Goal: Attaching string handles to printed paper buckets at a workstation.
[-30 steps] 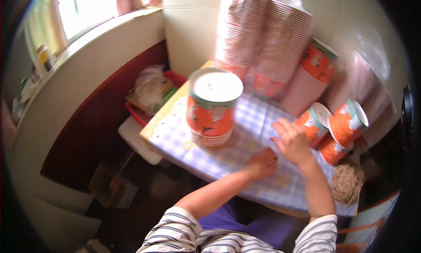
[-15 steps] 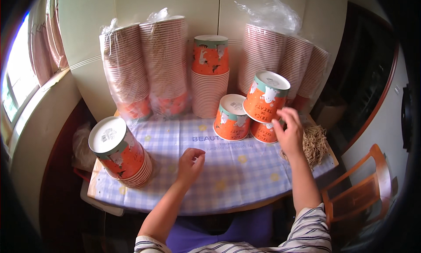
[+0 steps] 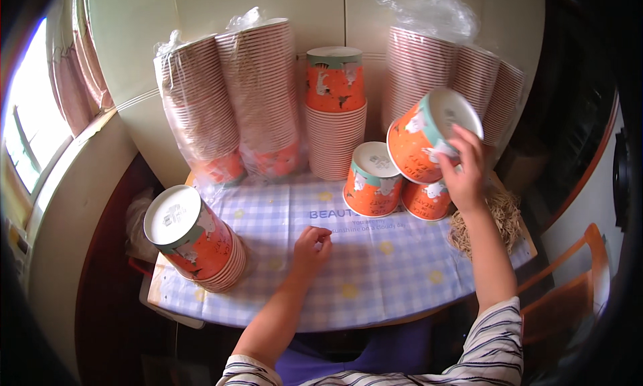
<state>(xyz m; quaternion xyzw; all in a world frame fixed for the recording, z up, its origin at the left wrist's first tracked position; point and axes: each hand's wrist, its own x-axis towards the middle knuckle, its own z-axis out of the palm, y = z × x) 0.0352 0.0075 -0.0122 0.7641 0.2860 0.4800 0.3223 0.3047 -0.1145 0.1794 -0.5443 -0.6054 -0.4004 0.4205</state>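
Note:
My right hand (image 3: 465,168) grips an orange and green paper bucket (image 3: 418,141), thumb on its side and fingers over its white base. The bucket is upside down and tilted, above two more upturned paper buckets, the left one (image 3: 372,182) and the right one (image 3: 426,200). Whether its rim still touches the lower ones I cannot tell. My left hand (image 3: 312,250) is over the middle of the table, fingers curled together with nothing in them. Left of it leans a short nested stack of the same buckets (image 3: 207,245).
Along the back stand tall plastic-wrapped bucket stacks on the left (image 3: 258,91) and right (image 3: 422,71), with an unwrapped stack (image 3: 336,138) between. Shredded paper (image 3: 492,228) lies at the right edge of the checked tablecloth (image 3: 281,292). A wooden chair (image 3: 569,292) stands at the right.
My right hand has closed on the top bucket and tilted it up to the right. My left hand has stayed low over the table. The whole view has shifted slightly.

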